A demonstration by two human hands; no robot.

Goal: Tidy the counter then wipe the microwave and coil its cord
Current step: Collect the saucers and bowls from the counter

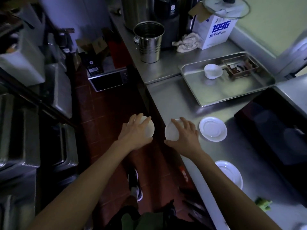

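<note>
Tidying stage, 2 bowls in play. Left hand point(136, 131) curled round a white bowl point(148, 128) out past the counter point(176, 103) edge, over the floor. Right hand point(184, 133) gripping a 2nd bowl point(171, 132) right at the edge. Probably best to nest 1 inside the other over the steel, not over the tiles, then carry both to the tray point(232, 95), where a cup point(213, 71) sits already. 2 saucers point(213, 129) near the right hand left to collect. Microwave point(108, 77) down on the floor, untouched, cord not visible.
</note>
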